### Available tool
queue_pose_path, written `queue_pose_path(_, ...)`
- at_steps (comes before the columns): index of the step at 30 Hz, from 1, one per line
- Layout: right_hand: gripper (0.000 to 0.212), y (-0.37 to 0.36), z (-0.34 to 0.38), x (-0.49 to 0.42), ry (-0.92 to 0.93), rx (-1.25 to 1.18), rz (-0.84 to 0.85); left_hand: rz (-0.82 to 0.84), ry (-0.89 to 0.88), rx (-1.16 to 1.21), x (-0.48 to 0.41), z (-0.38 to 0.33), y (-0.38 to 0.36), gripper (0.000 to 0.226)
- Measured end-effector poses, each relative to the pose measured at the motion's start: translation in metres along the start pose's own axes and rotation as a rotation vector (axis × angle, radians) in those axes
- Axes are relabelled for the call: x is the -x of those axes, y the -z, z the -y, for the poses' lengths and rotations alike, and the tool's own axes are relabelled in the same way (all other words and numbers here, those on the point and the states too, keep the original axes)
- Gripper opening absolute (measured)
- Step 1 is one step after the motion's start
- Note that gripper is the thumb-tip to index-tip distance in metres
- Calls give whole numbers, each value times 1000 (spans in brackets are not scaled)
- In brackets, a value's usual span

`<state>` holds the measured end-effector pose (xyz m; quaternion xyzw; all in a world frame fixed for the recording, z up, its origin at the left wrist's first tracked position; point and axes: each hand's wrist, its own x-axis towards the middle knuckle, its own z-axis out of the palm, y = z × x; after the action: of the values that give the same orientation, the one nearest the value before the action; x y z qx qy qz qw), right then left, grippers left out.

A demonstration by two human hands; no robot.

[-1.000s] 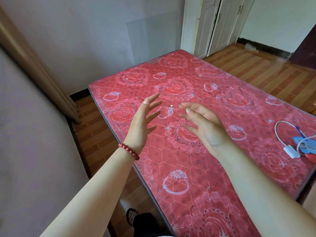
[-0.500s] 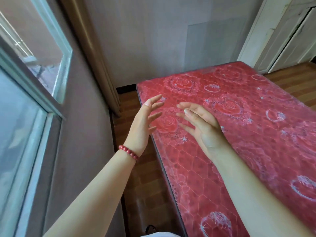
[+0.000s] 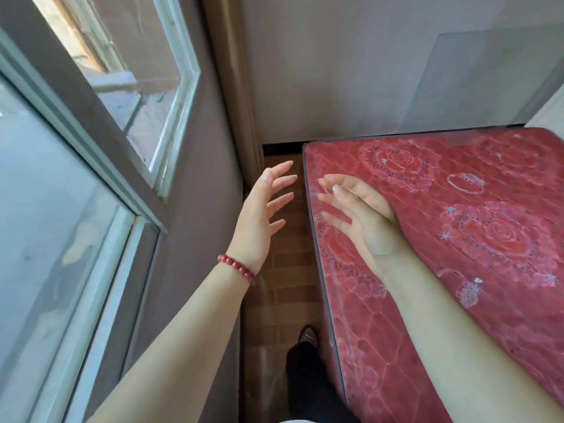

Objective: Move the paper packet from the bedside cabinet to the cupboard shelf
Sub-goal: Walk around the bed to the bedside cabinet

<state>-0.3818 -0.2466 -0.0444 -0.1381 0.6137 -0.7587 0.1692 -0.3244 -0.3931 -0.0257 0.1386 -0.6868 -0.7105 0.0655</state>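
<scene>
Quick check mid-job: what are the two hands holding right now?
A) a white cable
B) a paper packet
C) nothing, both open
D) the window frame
C: the left hand and right hand are both empty with fingers spread, raised between the grey-framed window and the red rose-patterned mattress; no packet is in view.

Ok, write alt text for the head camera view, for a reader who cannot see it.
Two bare, empty hands are held out, fingers spread: the left hand, with a red bead bracelet at the wrist, over a brick-patterned floor strip; the right hand over a red rose-patterned mattress. A grey-framed glass window is at left; no paper packet shows.
</scene>
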Motion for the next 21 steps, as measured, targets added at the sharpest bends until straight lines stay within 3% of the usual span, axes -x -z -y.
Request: queue_pose_path(21,18,27,-2,-352,-48,-40,41,-52,31,-8,-343,-29,31,50)
